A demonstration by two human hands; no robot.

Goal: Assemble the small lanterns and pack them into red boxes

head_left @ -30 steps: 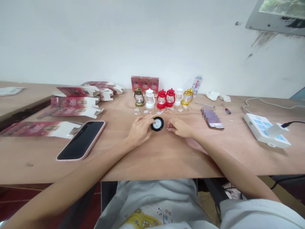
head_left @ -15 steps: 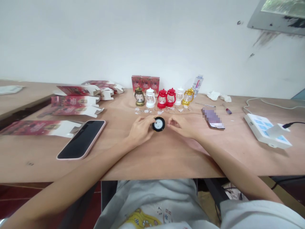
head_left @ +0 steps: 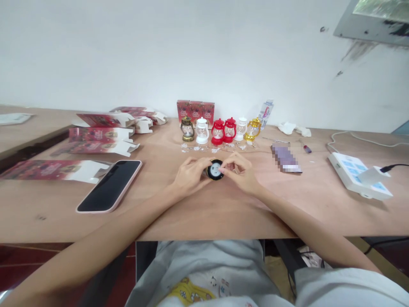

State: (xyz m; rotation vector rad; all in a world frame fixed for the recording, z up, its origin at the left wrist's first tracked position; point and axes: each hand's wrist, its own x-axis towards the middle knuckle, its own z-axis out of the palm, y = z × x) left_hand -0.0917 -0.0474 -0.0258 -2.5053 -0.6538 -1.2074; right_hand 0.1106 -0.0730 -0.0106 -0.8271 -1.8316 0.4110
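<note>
A small black lantern [head_left: 215, 170] lies on its side on the wooden table [head_left: 207, 213], its round base turned toward me. My left hand [head_left: 189, 177] is wrapped around its body from the left. My right hand [head_left: 242, 169] pinches at the base from the right, fingertips touching it. Behind stands a row of small lanterns: a bronze one [head_left: 187, 129], a white one [head_left: 201, 131], two red ones [head_left: 223, 131], another white one [head_left: 241, 128] and a gold one [head_left: 253, 129]. Small clear bits [head_left: 204, 149] lie in front of the row.
Red cartons [head_left: 194, 110] stand behind the lanterns; opened red-and-white cartons [head_left: 99, 136] lie at the left. A dark phone in a pink case [head_left: 110, 186] lies left of my hands, another phone [head_left: 285, 157] to the right. A white power strip [head_left: 359, 175] with cables sits far right.
My right hand has moved left from beside the black lantern onto its base. The lantern has shifted slightly right in my left hand.
</note>
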